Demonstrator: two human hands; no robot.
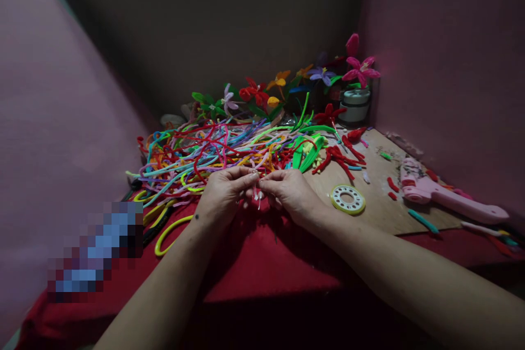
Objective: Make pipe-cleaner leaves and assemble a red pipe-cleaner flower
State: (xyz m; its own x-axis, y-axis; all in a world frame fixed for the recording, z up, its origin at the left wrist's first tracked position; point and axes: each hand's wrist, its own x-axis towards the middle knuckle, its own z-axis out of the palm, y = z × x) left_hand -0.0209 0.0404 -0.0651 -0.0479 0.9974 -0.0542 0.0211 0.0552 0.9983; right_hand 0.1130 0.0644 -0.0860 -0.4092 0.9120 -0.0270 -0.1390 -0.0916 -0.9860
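My left hand (223, 191) and my right hand (289, 191) are close together over the front of the red cloth. Fingertips of both hands are pinched on a small bunch of thin white strands (256, 193), whose loose ends hang down between them. What the strands are joined to is too small to make out. Just behind the hands lies a large tangled heap of coloured fuzzy stems (205, 145). Green fuzzy leaves (309, 156) lie behind my right hand.
A wooden board (377, 175) at right bears a yellow-rimmed white disc (348, 199), red fuzzy pieces (338, 158) and a pink tool (447, 194). Yellow-handled tools (164, 238) lie left on the red cloth (270, 268). Fuzzy flowers and a white pot (355, 106) stand behind.
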